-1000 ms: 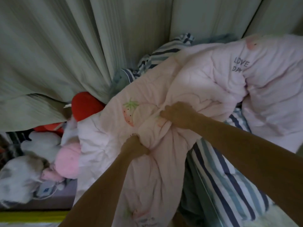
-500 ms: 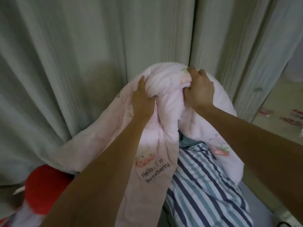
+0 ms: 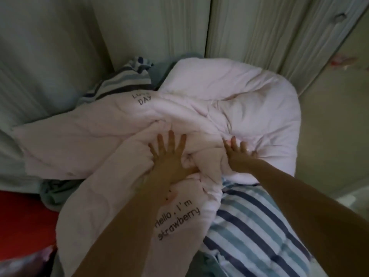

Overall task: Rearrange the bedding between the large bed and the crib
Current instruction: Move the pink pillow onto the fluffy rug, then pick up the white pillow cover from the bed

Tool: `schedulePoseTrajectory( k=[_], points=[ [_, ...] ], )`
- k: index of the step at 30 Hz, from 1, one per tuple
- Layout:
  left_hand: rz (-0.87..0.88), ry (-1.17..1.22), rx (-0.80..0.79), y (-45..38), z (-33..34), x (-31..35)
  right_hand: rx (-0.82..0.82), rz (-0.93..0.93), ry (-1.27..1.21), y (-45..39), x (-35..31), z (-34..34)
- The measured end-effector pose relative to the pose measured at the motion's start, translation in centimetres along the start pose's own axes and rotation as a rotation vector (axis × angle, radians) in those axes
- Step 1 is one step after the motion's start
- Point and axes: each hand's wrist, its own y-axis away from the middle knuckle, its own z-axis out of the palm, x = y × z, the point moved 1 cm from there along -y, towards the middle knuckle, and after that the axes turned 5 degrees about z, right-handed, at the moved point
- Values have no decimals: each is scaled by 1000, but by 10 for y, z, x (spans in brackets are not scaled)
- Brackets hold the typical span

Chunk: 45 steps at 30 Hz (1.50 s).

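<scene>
Filling the back of the view, grey-green curtains [image 3: 60,47] hang behind everything. Pink quilt [image 3: 229,100], bunched into a big heap, takes the middle; printed words "DAY" and "hello, I'm strawberry" show on it. It lies on top of a blue-and-white striped blanket [image 3: 249,226], which pokes out at upper left of the heap and spreads at lower right. Can't tell whether this pile is on the large bed or the crib, no frame or rail visible. Red soft thing [image 3: 24,216] at lower left, partly under the quilt edge, too dark to identify. Left hand [image 3: 169,156] flat on the quilt, fingers spread wide, pressing down, gripping nothing. Right hand [image 3: 239,154] just beside it on a fold, fingers mostly extended, pressing or pushing; whether a fingertip pinches cloth can't be told. Likely step: packing the quilt down into place. Risks: heap is tall and loose, so the puffed right side near the edge could slump off once pressure goes; pushing could drag the striped blanket along underneath; the loose flap at left may slide over the red thing.
</scene>
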Motion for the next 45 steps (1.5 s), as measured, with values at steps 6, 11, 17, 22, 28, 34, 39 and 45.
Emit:
schedulePoseTrajectory(
  k=[6, 11, 17, 22, 28, 34, 39, 45],
  points=[
    [-67, 27, -163, 4, -46, 21, -22, -206, -415, 40, 21, -16],
    [155, 147, -230, 34, -116, 81, -80, -169, -462, 115, 61, -37],
    [424, -56, -449, 79, -129, 225, -14, -132, -340, 204, 162, -17],
    [714, -192, -513, 126, -93, 400, -38, 80, -330, 337, 321, 34],
    [1071, -338, -558, 244, -34, 652, 41, 512, -410, 542, 549, 125],
    [1334, -389, -536, 386, 5, 868, 115, 880, -492, 739, 709, 206],
    [1615, -409, -451, 509, 20, 1016, 172, 1125, -534, 889, 782, 257],
    [1913, -524, -422, 641, 41, 1176, 263, 1398, -726, 1027, 848, 329]
  ],
)
